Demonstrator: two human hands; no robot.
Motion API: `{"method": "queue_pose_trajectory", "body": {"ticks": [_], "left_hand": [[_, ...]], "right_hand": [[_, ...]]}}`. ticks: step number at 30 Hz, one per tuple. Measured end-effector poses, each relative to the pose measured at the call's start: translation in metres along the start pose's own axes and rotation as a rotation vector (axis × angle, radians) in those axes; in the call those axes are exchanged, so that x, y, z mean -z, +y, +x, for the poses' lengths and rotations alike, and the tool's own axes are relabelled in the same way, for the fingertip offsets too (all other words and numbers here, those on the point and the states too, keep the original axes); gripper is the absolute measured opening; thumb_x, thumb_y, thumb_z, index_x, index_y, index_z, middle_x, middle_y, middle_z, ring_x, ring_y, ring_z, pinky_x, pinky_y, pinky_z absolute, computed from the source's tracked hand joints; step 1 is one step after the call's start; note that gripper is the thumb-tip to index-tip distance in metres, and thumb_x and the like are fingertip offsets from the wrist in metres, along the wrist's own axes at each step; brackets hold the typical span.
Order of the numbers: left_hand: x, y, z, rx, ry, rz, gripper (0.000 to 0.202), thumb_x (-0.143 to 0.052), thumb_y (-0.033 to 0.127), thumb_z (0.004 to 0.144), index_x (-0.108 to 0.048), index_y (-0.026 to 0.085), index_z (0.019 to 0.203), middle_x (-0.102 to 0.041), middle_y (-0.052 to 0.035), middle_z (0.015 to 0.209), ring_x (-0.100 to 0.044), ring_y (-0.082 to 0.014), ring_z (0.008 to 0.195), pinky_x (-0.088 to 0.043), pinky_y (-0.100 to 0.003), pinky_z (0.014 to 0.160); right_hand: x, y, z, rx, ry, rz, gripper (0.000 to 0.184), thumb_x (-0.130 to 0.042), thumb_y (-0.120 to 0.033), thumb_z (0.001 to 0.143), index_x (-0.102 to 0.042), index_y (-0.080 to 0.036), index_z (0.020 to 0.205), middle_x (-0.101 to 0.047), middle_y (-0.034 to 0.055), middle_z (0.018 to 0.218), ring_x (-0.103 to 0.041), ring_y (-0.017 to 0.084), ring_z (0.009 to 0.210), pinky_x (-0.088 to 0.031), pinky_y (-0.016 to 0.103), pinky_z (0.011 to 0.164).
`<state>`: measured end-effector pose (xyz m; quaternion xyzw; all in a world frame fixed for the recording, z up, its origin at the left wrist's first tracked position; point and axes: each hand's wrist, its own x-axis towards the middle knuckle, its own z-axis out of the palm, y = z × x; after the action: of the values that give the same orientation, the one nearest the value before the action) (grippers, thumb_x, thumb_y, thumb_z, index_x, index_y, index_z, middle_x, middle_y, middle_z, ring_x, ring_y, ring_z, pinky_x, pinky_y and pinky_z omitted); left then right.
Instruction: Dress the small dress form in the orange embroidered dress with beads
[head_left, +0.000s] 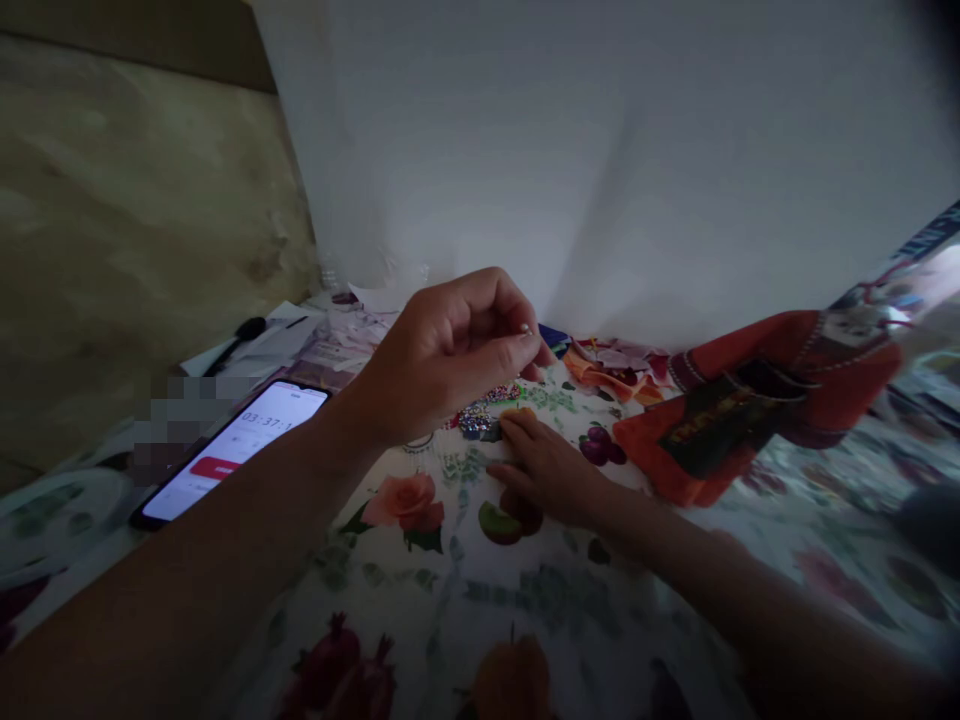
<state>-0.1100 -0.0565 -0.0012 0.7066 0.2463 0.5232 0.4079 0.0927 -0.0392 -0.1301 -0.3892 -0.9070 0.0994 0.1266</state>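
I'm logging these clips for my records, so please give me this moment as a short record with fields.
Left hand: raised, pinching a tiny pale item between thumb and fingers
Right hand: fingertips on a small grey piece, beside coloured beads
Surface: fruit-and-flower printed cloth
Phone: lit, timer showing 03:37
Rest: red cloth, papers, white wall

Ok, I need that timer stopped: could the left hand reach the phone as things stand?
Probably yes. The left hand is raised just beside the phone, with nothing between them. But its fingers pinch something small, which it would likely set down first.
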Motion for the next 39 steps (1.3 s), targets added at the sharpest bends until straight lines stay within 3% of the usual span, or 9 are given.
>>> {"method": "queue_pose_trajectory", "body": {"ticks": [3,8,12,15,17,21,30,36,39], "left_hand": [[0.0,-0.001,0.001,0.0,-0.001,0.0,0.005,-0.065,0.019,0.089,-0.063,0.019,0.085,-0.072,-0.0025,0.082,-0.072,-0.0189,0.081,-0.063,-0.034,0.077],[-0.002,-0.003,0.001,0.016,0.006,0.009,0.005,-0.066,0.02,0.088,-0.063,0.019,0.084,-0.072,-0.0024,0.083,-0.072,-0.0193,0.082,-0.063,-0.034,0.076],[0.0,-0.006,0.002,0.004,-0.005,0.002,0.005,-0.065,0.019,0.089,-0.063,0.02,0.085,-0.072,-0.0024,0.083,-0.072,-0.019,0.082,-0.062,-0.033,0.075],[0.002,-0.007,0.003,-0.008,-0.002,-0.007,0.005,-0.065,0.018,0.09,-0.063,0.02,0.085,-0.071,-0.0021,0.083,-0.072,-0.0179,0.082,-0.062,-0.032,0.076],[0.003,-0.007,0.003,-0.021,-0.011,-0.026,0.005,-0.065,0.018,0.09,-0.063,0.019,0.085,-0.071,-0.0021,0.083,-0.071,-0.0167,0.081,-0.062,-0.031,0.075],[0.004,-0.006,0.002,-0.018,-0.009,-0.007,0.005,-0.065,0.018,0.09,-0.063,0.019,0.086,-0.071,-0.0026,0.084,-0.072,-0.0168,0.082,-0.062,-0.03,0.075],[0.006,-0.007,0.003,-0.024,-0.005,0.011,0.005,-0.064,0.019,0.092,-0.064,0.02,0.086,-0.072,-0.0031,0.085,-0.072,-0.0177,0.083,-0.061,-0.031,0.073],[0.006,-0.005,0.004,-0.04,0.001,0.023,0.006,-0.065,0.018,0.09,-0.064,0.02,0.085,-0.071,-0.0013,0.082,-0.071,-0.0171,0.082,-0.061,-0.03,0.072],[0.005,-0.004,0.004,-0.022,0.002,0.016,0.007,-0.064,0.016,0.09,-0.063,0.02,0.084,-0.071,-0.0013,0.082,-0.071,-0.0165,0.079,-0.061,-0.031,0.073]], "right_hand": [[0.002,-0.007,-0.016,-0.036,-0.039,-0.017,0.058,-0.049,-0.05,0.1,-0.048,-0.011,0.143,-0.046,0.022,0.15,-0.045,0.034,0.141,-0.042,0.051,0.116],[0.01,-0.017,-0.028,-0.019,-0.086,-0.023,0.055,-0.051,-0.049,0.1,-0.051,-0.013,0.141,-0.049,0.0205,0.149,-0.051,0.033,0.134,-0.046,0.052,0.111],[0.02,-0.011,-0.015,0.09,-0.078,-0.045,0.025,-0.05,-0.03,0.1,-0.068,-0.021,0.114,-0.065,0.0128,0.126,-0.057,0.029,0.125,-0.05,0.047,0.106],[0.026,0.005,0.001,-0.023,0.039,-0.025,0.025,-0.044,-0.022,0.101,-0.067,-0.02,0.111,-0.067,0.0116,0.115,-0.062,0.025,0.112,-0.053,0.043,0.098],[0.026,0.014,0.011,-0.128,0.085,-0.029,0.026,-0.044,-0.024,0.101,-0.064,-0.016,0.117,-0.065,0.0145,0.119,-0.062,0.025,0.111,-0.051,0.042,0.098],[0.02,0.018,0.023,-0.186,0.015,-0.049,0.029,-0.048,-0.029,0.1,-0.06,-0.014,0.121,-0.062,0.0179,0.124,-0.059,0.027,0.117,-0.047,0.042,0.102],[0.005,0.004,0.03,-0.124,-0.007,-0.037,0.037,-0.047,-0.046,0.102,-0.059,-0.015,0.117,-0.059,0.0178,0.127,-0.055,0.028,0.118,-0.045,0.046,0.103],[0.019,0.041,0.041,-0.194,0.069,-0.206,0.034,-0.037,-0.016,0.099,-0.059,-0.01,0.125,-0.059,0.0215,0.127,-0.053,0.03,0.123,-0.043,0.046,0.106],[0.021,0.061,0.047,-0.212,0.06,-0.24,0.04,-0.038,-0.011,0.095,-0.058,-0.009,0.129,-0.056,0.0243,0.133,-0.049,0.034,0.13,-0.041,0.052,0.108]]}}
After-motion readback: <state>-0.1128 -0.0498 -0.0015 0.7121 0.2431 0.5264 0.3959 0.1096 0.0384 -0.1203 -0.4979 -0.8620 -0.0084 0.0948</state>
